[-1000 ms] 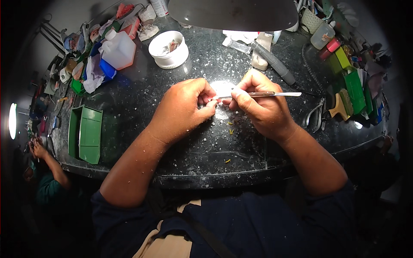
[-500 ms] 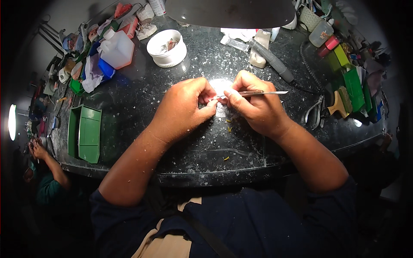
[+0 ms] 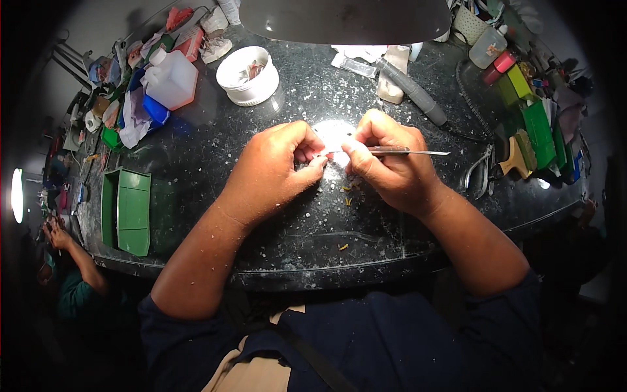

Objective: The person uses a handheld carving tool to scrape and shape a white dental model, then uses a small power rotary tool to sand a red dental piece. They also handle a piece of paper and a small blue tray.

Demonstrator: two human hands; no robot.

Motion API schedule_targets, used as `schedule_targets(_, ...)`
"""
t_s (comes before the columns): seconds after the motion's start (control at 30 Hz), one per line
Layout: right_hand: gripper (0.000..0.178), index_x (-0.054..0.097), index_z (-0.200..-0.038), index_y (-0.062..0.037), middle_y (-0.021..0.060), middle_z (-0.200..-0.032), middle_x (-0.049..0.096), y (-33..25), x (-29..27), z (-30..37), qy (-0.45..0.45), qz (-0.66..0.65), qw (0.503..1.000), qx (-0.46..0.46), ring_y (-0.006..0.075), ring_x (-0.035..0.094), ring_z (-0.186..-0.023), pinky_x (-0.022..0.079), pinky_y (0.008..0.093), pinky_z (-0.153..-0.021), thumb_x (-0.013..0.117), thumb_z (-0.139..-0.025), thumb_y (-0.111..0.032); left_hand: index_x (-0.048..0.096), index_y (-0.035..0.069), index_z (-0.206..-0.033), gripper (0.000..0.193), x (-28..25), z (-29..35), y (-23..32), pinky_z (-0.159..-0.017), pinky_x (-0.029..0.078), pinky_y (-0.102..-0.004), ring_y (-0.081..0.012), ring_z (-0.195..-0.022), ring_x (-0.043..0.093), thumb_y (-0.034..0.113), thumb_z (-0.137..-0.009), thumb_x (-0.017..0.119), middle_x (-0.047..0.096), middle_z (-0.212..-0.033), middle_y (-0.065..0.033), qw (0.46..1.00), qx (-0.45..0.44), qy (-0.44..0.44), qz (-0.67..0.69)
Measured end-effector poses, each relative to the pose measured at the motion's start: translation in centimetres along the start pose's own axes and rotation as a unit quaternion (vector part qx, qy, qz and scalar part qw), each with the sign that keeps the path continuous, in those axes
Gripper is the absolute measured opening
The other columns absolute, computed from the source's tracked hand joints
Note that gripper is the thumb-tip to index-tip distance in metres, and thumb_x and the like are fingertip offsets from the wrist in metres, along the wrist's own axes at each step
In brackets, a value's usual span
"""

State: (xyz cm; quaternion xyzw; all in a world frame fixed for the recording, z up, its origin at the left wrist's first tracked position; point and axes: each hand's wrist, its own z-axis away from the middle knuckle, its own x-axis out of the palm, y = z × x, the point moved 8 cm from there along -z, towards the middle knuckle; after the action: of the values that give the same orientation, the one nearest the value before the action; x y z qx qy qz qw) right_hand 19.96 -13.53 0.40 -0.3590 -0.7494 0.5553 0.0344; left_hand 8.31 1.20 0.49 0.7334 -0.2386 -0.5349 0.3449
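My left hand (image 3: 277, 160) pinches a small pinkish-red piece (image 3: 330, 155) between thumb and fingers; most of it is hidden and its kind is not clear. Closed round a thin carving tool (image 3: 392, 151) with a brown handle and metal ends, my right hand (image 3: 390, 157) faces the left one. One slim metal end points out to the right past my knuckles, while the other reaches toward the piece in the bright lamp light. Small yellow scraps (image 3: 347, 201) lie on the dark table just below my hands.
A lamp hood (image 3: 346, 19) hangs over the far side. Around the table are a white pot (image 3: 248, 81), a green bin (image 3: 133, 212), a grey handpiece (image 3: 411, 90), pliers (image 3: 480, 173), a brush (image 3: 516, 159) and a plastic bottle (image 3: 171, 78). Another person's hand (image 3: 59, 235) shows far left.
The carving tool has shifted slightly right and down with my right hand, and its outer end points a little lower. My left hand keeps its pinch. The view has shifted slightly.
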Motion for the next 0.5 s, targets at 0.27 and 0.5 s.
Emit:
schedule_targets(0.27, 0.018, 0.065, -0.099, -0.0026, 0.0082, -0.079, 0.071, -0.3, -0.8, 0.1, 0.034, -0.043, 0.998, -0.004, 0.0153, 0.071, -0.07, 0.055, 0.0345, -0.065, 0.073, -0.108, -0.016, 0.078, -0.002, -0.106, 0.02, -0.3, 0.0, 0.4, -0.085, 0.059, -0.0324, -0.016, -0.091, 0.075, 0.012, -0.095, 0.089, 0.08, -0.099, -0.0103, 1.0, -0.021, -0.01, 0.004)
schedule_targets(0.5, 0.016, 0.07, -0.112, -0.0029, 0.0104, -0.091, 0.073, -1.9, -3.6, -1.4, 0.033, 0.104, 0.993, -0.051, 0.0217, 0.072, -0.08, 0.057, 0.0346, -0.075, 0.075, -0.107, -0.018, 0.077, -0.001, -0.109, 0.018, -2.2, 0.3, 2.4, -0.095, 0.058, -0.0316, -0.0149, -0.099, 0.076, 0.007, -0.096, 0.086, 0.081, -0.103, -0.0076, 0.998, 0.019, 0.044, 0.045)
